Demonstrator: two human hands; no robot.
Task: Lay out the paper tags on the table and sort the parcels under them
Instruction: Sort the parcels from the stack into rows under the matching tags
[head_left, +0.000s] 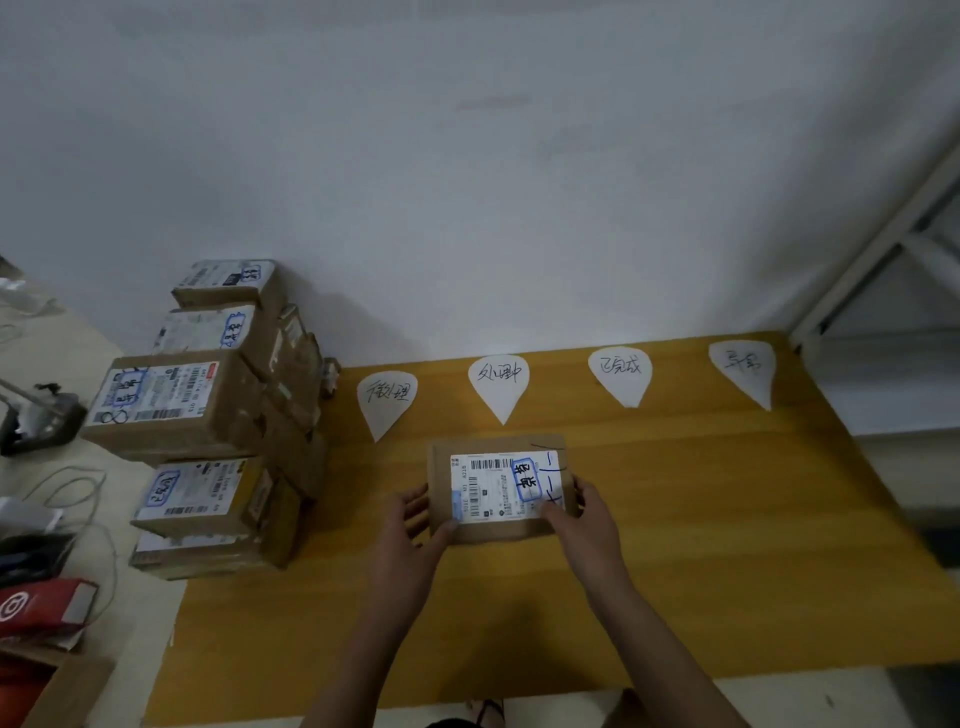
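1. You hold one brown cardboard parcel (498, 488) with a white barcode label facing up, at the middle of the table (727, 545), just near of the far row of tags. I cannot tell whether it rests on the wood or is slightly lifted.
2. Your left hand (415, 525) grips the parcel's near-left corner: the thumb lies on top, and the fingers (415, 499) curl against the left edge.
3. Your right hand (587, 519) grips the near-right corner: the thumb presses on the label, and the other fingers wrap the right edge.
4. Four teardrop-shaped paper tags (621, 371) with handwriting lie in a row along the far edge of the table, points toward you. The parcel sits directly near of the second tag from the left (498, 384), close to its tip but apart from it.
5. A stack of parcels (208, 415), labelled brown boxes piled several high, stands at the table's left end against the wall (467, 156).
6. Left of the stack lie loose cables (78, 493) and a red pack (41, 608).
7. A pale metal frame (883, 234) rises at the far right.
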